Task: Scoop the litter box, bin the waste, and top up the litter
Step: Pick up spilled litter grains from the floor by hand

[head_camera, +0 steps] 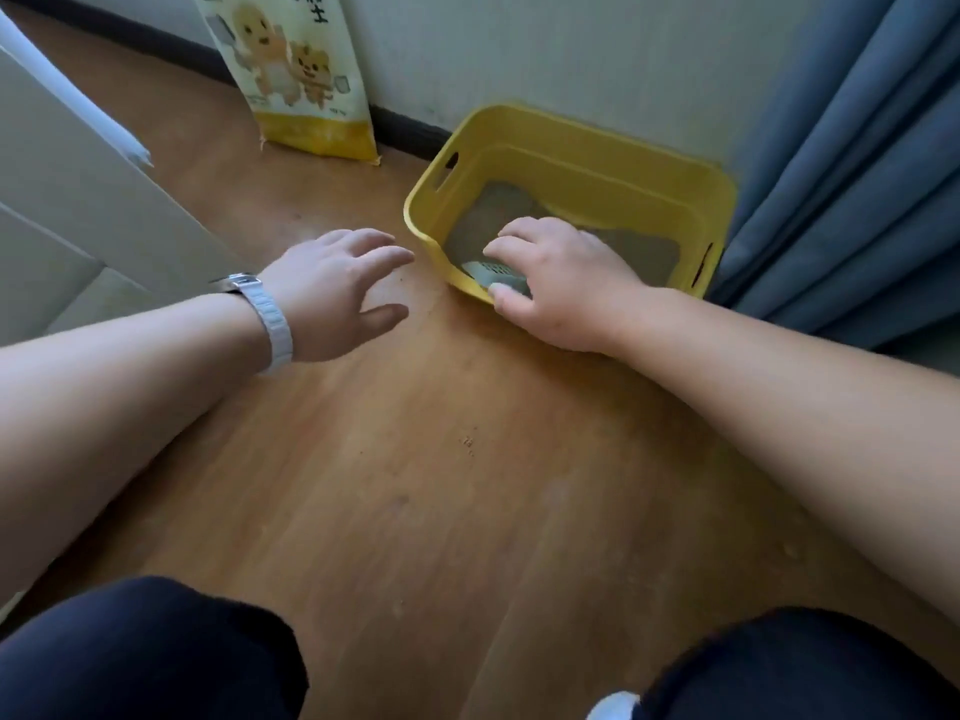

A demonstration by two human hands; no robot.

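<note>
Litter box: yellow plastic tub on the wooden floor, set against the wall, with a blue curtain just beside it. It holds a thin, uneven layer of grey litter; no clumps can be made out.
Scoop: grey, slotted, at the box's near corner, inside the rim.
Right hand: over the scoop, thumb and fingers curled round it.
Left hand: fingers spread, holding nothing, above the floor just beside the box; wristwatch on the wrist.
Litter bag: upright against the wall, near the box.
Progress: barely begun, by appearance. Scooping, binning and topping up all remain; no waste bin in view
</note>
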